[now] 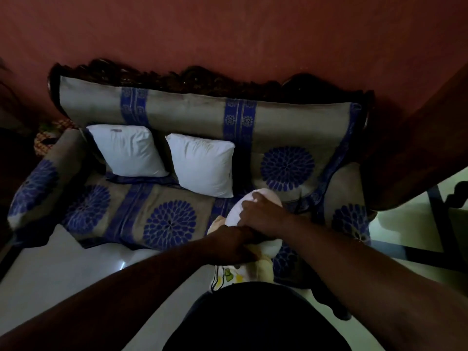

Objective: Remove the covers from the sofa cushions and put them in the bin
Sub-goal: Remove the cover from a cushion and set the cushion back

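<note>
While two bare cushions already sit on the sofa, a third is midway out of its cover.

Scene: a person stands at the right end of the sofa [177,219], both arms reaching down to a cushion [263,196] at the seat's front edge.

Right hand: the right hand [263,214] lies over the white cushion, fingers curled into its filling; this grip is clenched on the cushion.

Left hand: the left hand [235,243] is just below and touching the right, its grip bunched on the pale printed cover [228,273], which hangs down toward the floor [63,269].

Task's thing: the cover sits low on the cushion, part peeled back, its loose end draped in front of the person's dark clothing.

Done so far: two white cushions, one at left [126,150] and one beside it [202,164], lean uncovered against the backrest. No bin is in view.

Handling: the cover looks light, limp and thin, likely to bunch rather than slide; the cushion looks soft and squashy, so it should compress to pass the opening.

Where to hold: probably best to pinch the cover at its open hem and pull it away while the other hand squeezes the cushion's exposed end.

Risk: a snagged corner could strain the seam; dim light hides any zip.
</note>
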Available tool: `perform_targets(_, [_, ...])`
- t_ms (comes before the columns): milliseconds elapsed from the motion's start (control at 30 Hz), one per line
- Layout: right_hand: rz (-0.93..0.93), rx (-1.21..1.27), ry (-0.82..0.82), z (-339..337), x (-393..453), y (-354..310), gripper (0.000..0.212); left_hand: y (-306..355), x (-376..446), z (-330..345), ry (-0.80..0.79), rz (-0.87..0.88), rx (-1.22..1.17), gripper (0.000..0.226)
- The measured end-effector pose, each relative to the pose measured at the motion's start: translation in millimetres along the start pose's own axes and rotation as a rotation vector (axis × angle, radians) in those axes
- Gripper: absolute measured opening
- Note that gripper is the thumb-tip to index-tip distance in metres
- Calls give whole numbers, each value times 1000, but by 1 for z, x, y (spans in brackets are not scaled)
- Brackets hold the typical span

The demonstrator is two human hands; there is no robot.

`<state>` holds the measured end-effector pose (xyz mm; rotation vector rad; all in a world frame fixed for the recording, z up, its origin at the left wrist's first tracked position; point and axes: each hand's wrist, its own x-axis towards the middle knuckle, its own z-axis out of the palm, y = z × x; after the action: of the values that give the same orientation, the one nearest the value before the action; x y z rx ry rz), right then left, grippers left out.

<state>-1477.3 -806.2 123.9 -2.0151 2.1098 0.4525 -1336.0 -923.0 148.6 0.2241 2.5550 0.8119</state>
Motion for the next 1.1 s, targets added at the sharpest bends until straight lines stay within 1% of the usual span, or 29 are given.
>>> perform_targets(33, [-1,8,69,-1,0,-8,33,-1,0,-3,25,1,3,50])
perform_targets(100, [-13,8,235,-8,-4,-11,26,-4,0,-12,125,14,31,48])
perform_targets(133, [-7,82,240,-15,-7,-7,22,-4,0,-15,176,17,28,44])
perform_targets(167, [5,147,194,-22,-13,-1,25,-6,1,-18,230,7,37,40])
perform_targets(200, [2,212,128,-31,-17,9,34,-5,0,-21,269,0,42,35])
perform_targets(233, [24,293,141,-40,-23,23,50,-4,0,-21,279,-5,67,31])
perform_targets(267, [60,357,180,-50,-28,40,75,-3,0,-18,267,21,128,31])
perform_targets(300, [106,393,172,-56,-32,56,102,-5,0,-15,254,78,216,33])
perform_targets(333, [155,397,115,-56,-37,72,122,-6,0,-12,222,126,275,36])
perform_targets(367, [202,400,52,-58,-42,80,131,-9,0,-11,190,128,301,37])
perform_targets(400, [233,412,7,-55,-42,82,132,-11,1,-14,184,118,281,36])
perform_targets(433, [230,423,-15,-58,-42,79,125,-10,5,-20,179,133,303,35])
perform_targets(467, [192,436,-22,-58,-39,71,112,-7,7,-28,187,155,319,35])
perform_targets(533, [87,458,23,-64,-32,46,77,-1,13,-39,180,184,370,36])
perform_targets(567, [61,492,32,-64,-28,35,59,-3,16,-47,189,225,428,41])
perform_targets(600, [82,545,-1,-64,-25,27,48,-2,18,-56,254,272,475,50])
perform_targets(633, [123,607,-61,-62,-24,22,42,-1,19,-62,260,298,512,54])
perform_targets(667, [139,621,-133,-60,-22,18,42,-1,18,-69,273,341,562,45])
perform_targets(700, [135,591,-182,-56,-22,13,45,-2,19,-73,237,312,561,32])
perform_targets(733, [134,536,-228,-56,-21,9,49,2,15,-78,198,271,509,27])
perform_targets(767, [166,490,-237,-60,-22,6,47,-4,14,-79,228,279,495,28])
perform_targets(800, [237,497,-201,-66,-22,7,41,-9,14,-79,221,291,478,27])
perform_targets(867, [381,515,57,-73,-21,19,34,-13,13,-76,241,294,412,27])
perform_targets(933, [493,452,220,-78,-17,32,33,-10,14,-70,247,316,434,31])
perform_targets(967, [530,429,289,-81,-13,35,27,-8,16,-70,274,339,461,31])
perform_targets(1000, [544,425,363,-83,-7,34,21,-6,17,-70,263,332,485,31])
perform_targets(1033, [558,419,410,-85,-2,33,17,-3,18,-72,266,323,531,32])
perform_targets(1067, [579,419,435,-85,2,32,18,-2,19,-74,292,308,567,33])
perform_targets(1100, [603,466,439,-85,4,34,25,-5,19,-79,329,295,575,34])
